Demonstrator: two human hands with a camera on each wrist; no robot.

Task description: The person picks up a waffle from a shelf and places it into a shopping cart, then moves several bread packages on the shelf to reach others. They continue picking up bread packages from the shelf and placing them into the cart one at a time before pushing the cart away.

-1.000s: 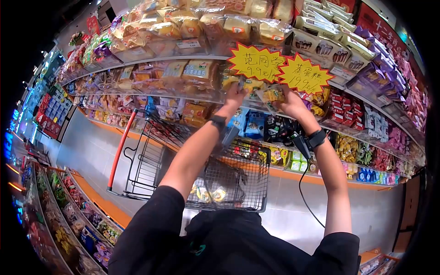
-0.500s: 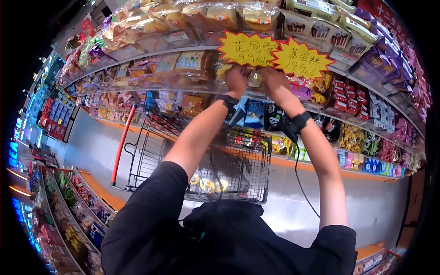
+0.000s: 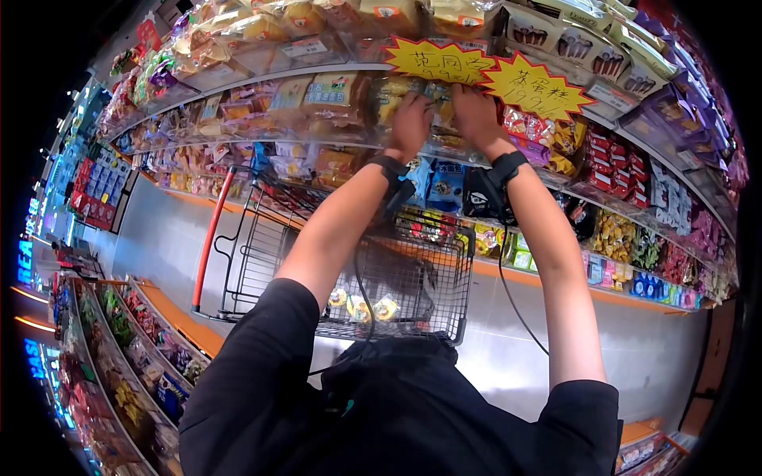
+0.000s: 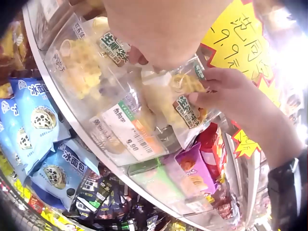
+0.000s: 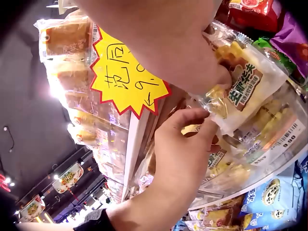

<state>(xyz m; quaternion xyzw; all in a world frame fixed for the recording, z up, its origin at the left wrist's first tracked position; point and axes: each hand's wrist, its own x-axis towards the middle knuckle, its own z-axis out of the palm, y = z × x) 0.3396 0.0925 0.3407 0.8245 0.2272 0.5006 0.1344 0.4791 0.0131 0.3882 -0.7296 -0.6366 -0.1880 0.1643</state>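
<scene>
Both hands are in a clear shelf bin of bagged waffles, under a yellow starburst price sign. My right hand grips a clear bag of waffles, thumb over its front by the green and brown label. At that bag's near corner, the thumb and forefinger of my left hand come together in a pinch. The left wrist view has the left hand close up, covering the bag's upper corner; its fingertips are hidden there. Another waffle bag lies beside it in the bin.
A second starburst sign hangs to the right. Blue bread packets fill the shelf below, and wrapped loaves stand left of the bin. Below the shelves is a wire shopping cart with a red handle and several packs inside.
The right hand, which held a waffle bag out at the shelf front, has moved up and deeper into the bin. Both hands have come closer together, and the view has shifted slightly.
</scene>
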